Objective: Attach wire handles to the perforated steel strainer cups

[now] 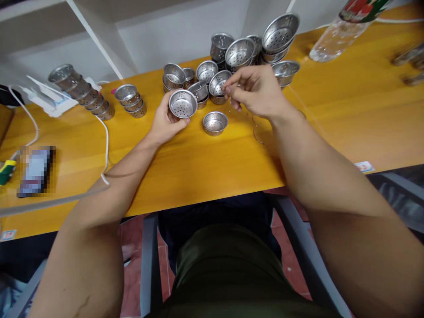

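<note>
My left hand (pixel 166 119) grips a small perforated metal cup (pixel 183 104), its open top tilted toward me. Thumb and fingers of my right hand (pixel 253 90) are pinched together beside the rim of another perforated cup (pixel 218 82); what lies between the fingertips is too small to make out. Below that hand, a thin curved wire (pixel 259 135) shows on the table. One shallow perforated cup (pixel 215 123) stands upright by itself between my hands. Behind them, several more such cups (pixel 174 76) are grouped, some stacked, partly hidden by my right hand.
At the left stand a tall leaning stack of cups (pixel 79 90) and a shorter stack (pixel 131 100). A white cable (pixel 106 150) crosses near my left forearm, and a blurred phone (pixel 37 171) lies beyond it. A clear plastic bottle (pixel 336 37) stands at the back right.
</note>
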Motion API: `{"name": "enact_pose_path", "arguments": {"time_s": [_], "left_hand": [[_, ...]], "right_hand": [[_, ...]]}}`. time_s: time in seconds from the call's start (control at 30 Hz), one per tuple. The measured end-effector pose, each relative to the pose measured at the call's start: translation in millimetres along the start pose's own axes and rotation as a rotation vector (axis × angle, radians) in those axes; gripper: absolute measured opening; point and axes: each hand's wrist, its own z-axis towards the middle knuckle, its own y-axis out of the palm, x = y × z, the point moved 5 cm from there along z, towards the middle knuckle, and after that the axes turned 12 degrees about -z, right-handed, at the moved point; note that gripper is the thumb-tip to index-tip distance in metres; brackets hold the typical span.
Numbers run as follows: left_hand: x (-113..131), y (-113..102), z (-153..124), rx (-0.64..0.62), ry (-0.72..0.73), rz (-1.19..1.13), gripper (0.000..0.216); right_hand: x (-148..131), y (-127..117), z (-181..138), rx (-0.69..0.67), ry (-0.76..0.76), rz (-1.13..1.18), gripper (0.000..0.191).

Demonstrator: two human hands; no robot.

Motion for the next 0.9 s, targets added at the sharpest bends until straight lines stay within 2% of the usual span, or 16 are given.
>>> {"name": "enact_pose_path", "arguments": {"time_s": [0.17,0.4,0.6,0.77,0.9], "left_hand": [[6.7,7.1,0.4,0.005,-0.023,0.032,0.129],[-2.3,10.7,1.1,-0.027,-0.018,-0.013,0.128],[12.9,23.2,5.8,-0.095,-0.074,-0.068,0.126],[23.4,31.4,4.8,-0.082,-0.198,-0.169,0.126],[27.9,35.0,1.7,-0.108,-0.212,-0.191,0.119]], "right_hand": [[-13.5,25.7,-6.6,-0.026,0.009,-0.005,0.083],[-29.8,46.8,-15.7,-0.024,-0.009,-0.066,0.095],[-27.0,49.2,-17.1,-0.010,-0.001,-0.211,0.081],[-26.9,51.2,-14.2,-0.003,-0.070,-0.363,0.072],[-26.5,54.6,-13.9,-0.029,-0.079,-0.389,0.069]]}}
